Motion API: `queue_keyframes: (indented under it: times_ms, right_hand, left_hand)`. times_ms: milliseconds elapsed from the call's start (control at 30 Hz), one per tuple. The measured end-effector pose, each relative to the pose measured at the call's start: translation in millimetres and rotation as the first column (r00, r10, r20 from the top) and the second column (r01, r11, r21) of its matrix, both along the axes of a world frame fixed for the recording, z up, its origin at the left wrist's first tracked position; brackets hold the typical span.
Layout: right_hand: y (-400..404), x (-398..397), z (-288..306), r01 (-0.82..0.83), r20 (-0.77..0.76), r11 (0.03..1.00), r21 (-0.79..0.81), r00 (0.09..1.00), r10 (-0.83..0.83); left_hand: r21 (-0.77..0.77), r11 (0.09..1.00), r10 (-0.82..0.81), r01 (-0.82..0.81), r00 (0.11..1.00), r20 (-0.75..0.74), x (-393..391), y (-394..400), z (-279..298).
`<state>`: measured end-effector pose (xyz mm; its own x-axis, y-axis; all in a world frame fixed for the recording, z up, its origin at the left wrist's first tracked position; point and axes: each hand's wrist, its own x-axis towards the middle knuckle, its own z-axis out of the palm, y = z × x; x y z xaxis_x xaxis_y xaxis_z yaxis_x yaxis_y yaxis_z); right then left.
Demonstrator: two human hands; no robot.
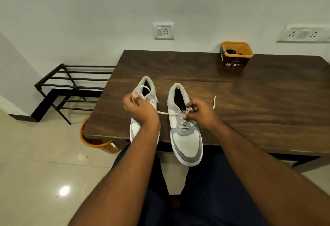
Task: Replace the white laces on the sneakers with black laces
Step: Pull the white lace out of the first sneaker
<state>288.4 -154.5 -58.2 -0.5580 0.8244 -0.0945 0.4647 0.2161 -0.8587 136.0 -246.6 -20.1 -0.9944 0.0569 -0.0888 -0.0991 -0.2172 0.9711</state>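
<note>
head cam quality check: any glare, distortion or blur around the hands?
Head view: bright glare spot on the floor tiles; wide-angle bending at the edges, with the right wall socket tilted; left hand slightly soft, right hand and white lace readable; soft, even light on the table.

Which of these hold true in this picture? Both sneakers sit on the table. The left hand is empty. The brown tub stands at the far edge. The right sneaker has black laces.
1. Both sneakers, left sneaker and right sneaker, sit on the table: true.
2. The left hand is empty: false, it pinches a white lace.
3. The brown tub stands at the table's far edge: true.
4. The right sneaker has black laces: false, white ones.
</note>
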Motion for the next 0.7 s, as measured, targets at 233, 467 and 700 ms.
queue_keyframes:
  times_ms: [233, 467, 700]
  right_hand:
    - [-6.3, 1.9, 6.4, -0.143, 0.128, 0.98, 0.137, 0.984, 0.126]
    - [-11.7, -6.5, 6.1, -0.209, 0.333, 0.947, 0.246, 0.935, 0.12]
    - [-23.6, 6.7, -2.9, 0.166, -0.21, 0.973, -0.16, 0.957, -0.198]
  left_hand:
    - [-0.819, 0.573, -0.647, -0.039, 0.592, -0.481, 14.0, -27.1, 2.6]
    - [-0.964, 0.043, -0.952, 0.263, 0.303, 0.04, 36.7, -20.1, -29.1]
    - [-0.912, 0.208, -0.914, 0.353, 0.403, -0.052, 31.4, -26.1, -32.2]
